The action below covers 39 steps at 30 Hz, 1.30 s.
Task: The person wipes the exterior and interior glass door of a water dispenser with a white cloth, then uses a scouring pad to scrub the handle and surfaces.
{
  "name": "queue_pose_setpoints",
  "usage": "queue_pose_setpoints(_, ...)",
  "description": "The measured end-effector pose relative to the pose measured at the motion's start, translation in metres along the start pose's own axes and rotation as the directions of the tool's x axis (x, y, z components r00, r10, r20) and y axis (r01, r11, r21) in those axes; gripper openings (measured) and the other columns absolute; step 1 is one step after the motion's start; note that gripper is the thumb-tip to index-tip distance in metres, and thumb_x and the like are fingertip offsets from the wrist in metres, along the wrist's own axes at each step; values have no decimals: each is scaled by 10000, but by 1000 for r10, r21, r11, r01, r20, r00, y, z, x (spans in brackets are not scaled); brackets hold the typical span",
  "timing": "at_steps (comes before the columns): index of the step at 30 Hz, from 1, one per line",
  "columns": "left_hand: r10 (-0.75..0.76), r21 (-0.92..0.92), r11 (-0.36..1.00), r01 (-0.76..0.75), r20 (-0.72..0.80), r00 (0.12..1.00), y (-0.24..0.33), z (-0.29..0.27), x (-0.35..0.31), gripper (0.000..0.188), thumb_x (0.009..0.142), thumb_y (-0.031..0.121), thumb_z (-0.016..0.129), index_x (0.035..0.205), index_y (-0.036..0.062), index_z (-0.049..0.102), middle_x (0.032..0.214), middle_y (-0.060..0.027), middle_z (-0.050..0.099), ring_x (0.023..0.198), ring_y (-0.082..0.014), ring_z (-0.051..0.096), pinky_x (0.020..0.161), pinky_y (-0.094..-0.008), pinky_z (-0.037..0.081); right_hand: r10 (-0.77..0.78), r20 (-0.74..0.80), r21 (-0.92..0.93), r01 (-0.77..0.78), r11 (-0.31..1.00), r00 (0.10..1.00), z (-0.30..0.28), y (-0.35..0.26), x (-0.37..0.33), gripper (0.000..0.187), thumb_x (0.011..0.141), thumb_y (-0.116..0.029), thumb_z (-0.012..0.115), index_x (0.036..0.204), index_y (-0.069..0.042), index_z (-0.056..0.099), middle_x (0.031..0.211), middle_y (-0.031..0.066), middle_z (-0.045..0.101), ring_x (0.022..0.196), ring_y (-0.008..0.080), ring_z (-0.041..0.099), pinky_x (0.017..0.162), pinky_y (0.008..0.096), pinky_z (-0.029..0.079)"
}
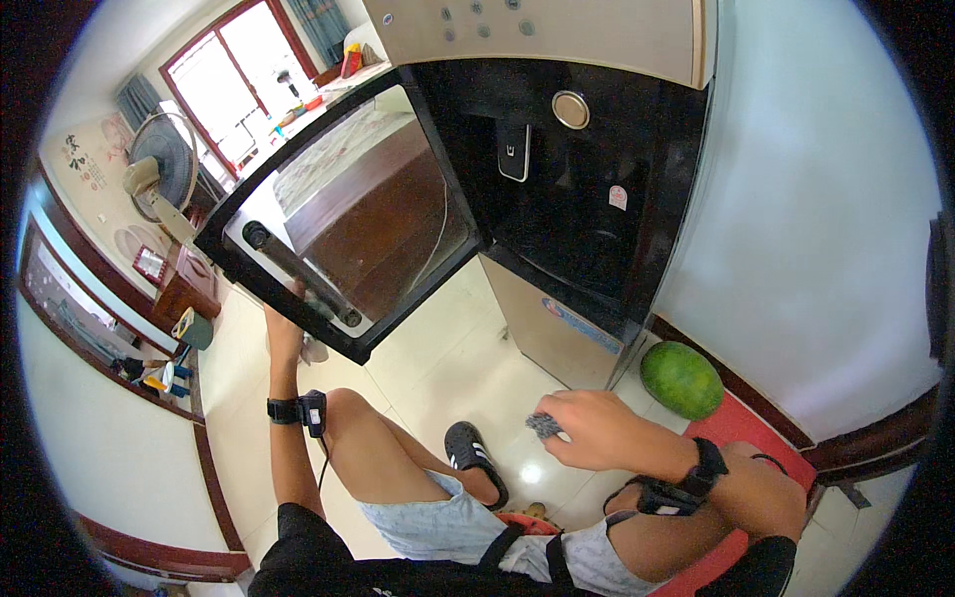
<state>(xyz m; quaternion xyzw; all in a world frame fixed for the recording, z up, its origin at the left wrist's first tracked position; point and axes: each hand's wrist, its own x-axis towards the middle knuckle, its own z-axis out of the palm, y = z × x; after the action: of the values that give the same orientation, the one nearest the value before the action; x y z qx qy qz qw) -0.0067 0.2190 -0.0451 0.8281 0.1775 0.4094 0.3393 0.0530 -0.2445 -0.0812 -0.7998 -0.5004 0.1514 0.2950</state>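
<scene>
A black-framed glass door (363,214) with a bar handle (303,277) stands swung open from a tall water dispenser (557,199). My left hand (283,320) reaches up to the door's lower left edge. Its fingers are mostly hidden behind the frame, so I cannot tell how they are closed. Low in front of the dispenser, my right hand (597,428) is closed around a crumpled grey cloth (543,426), which pokes out past the fingers. The dispenser's black recess shows a round silver button (571,110) and a small upright panel (514,153).
A green watermelon (681,380) lies on the floor by the right wall, next to a red mat (741,423). My shoe (476,460) is on the tiles between my knees. Farther left are a standing fan (164,169) and a small bin (192,328).
</scene>
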Motion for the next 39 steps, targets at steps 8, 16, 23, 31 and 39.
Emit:
queue_pose_setpoints(8,62,699,714,-33,-16,998,65,-39,-65,272,883,233,639,883,-34,692,761,-216,677,706,-306,670,648,-387,485,-36,196,272,-19,962,980,18,-5,24,300,799,-156,562,1049,9,582,900,235,655,871,423,632,785,492,492)
queue_pose_setpoints(16,-325,300,943,146,730,601,171,20,-175,263,888,252,675,922,-8,677,814,-134,699,706,-199,654,673,-332,506,-69,-94,384,101,918,993,29,-11,26,329,839,-228,591,1037,33,552,952,246,609,905,421,607,804,492,488)
queue_pose_setpoints(23,58,-260,748,610,942,331,146,72,-196,389,831,93,526,1209,6,497,1094,-60,534,1043,-166,521,963,-292,388,160,229,658,-274,701,960,19,3,77,734,910,-561,567,1177,121,513,953,255,647,871,300,653,754,388,512)
queue_pose_setpoints(31,179,-482,733,479,817,548,121,88,-196,417,850,-84,592,1228,25,453,1209,-88,509,1158,-154,500,972,-304,417,148,161,622,-217,752,976,35,3,78,943,797,-729,603,1231,101,495,1102,234,619,1017,270,617,858,339,488)
queue_pose_setpoints(39,239,-480,677,558,860,451,121,95,-172,476,819,-102,589,1263,6,455,1224,-89,535,1144,-159,562,957,-275,433,-77,271,748,-160,645,959,30,19,86,852,647,-437,902,1218,28,473,1131,122,568,1054,185,557,897,305,472)
